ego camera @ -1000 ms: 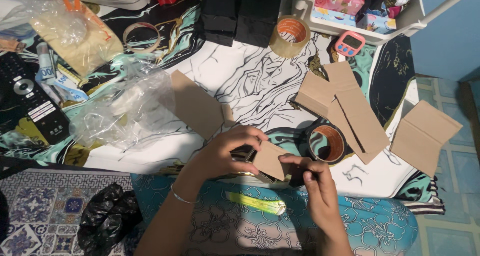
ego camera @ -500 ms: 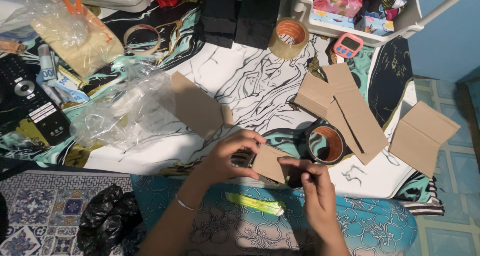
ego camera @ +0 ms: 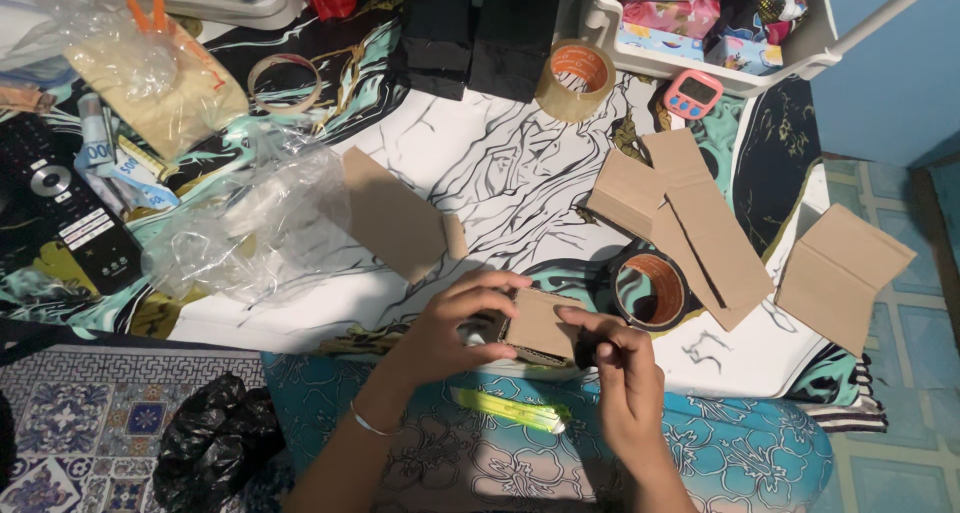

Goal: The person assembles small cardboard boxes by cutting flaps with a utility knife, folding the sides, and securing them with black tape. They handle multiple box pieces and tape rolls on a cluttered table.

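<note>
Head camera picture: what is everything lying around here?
small cardboard piece: one, brown, between both hands
cardboard sheets: several, brown, on the patterned cloth
tape rolls: three; dark one by the right hand, tan one up top, thin one upper left
timer: one, pink, near the white tray
clear plastic bag: one, left of centre
remote control: one, black, far left
black bag: one, on the floor
left hand: grip on the cardboard's left edge
right hand: pinching its right edge
</note>
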